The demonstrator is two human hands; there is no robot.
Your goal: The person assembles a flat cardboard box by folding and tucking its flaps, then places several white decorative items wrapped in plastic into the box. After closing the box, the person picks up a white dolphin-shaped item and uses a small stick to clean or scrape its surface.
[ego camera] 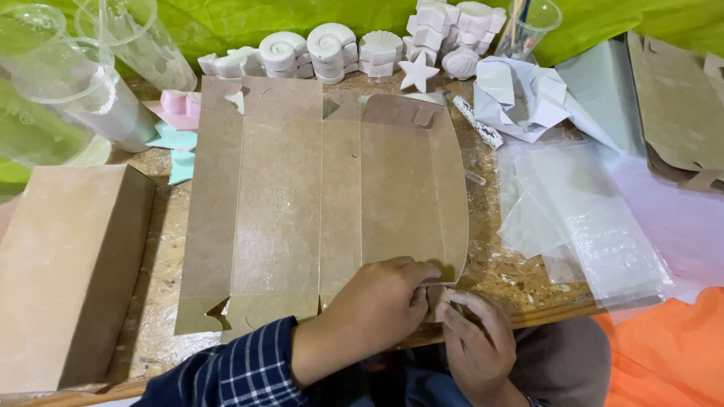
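Two bare hands are working at the near edge of an unfolded kraft cardboard box blank [324, 203], which is lying flat on a chipboard table [162, 301] in the head camera's view, its creased panels running away from the person. Left hand [373, 309], coming out of a blue plaid sleeve [241, 373], is pressing down on the blank's near right corner while its thumb and fingertips are pinching the small end tab [437, 292] there; right hand [475, 343] is gripping the same tab from below, fingers curled around it. Folding such a tab cleanly probably calls for bending right along the scored crease while the flat hand is keeping the panel from lifting. Matte and fibrous, the brown board is showing notched corners and rounded flaps. To the left an already folded cardboard box [68, 271] is resting, plain and rectangular. Along the far edge white plaster shell and star casts [354, 49] are standing in a row, chalky and ridged, beside clear plastic cups [98, 75]. At right, glossy clear plastic bags [588, 218] are lying stacked near crumpled white paper [520, 94].
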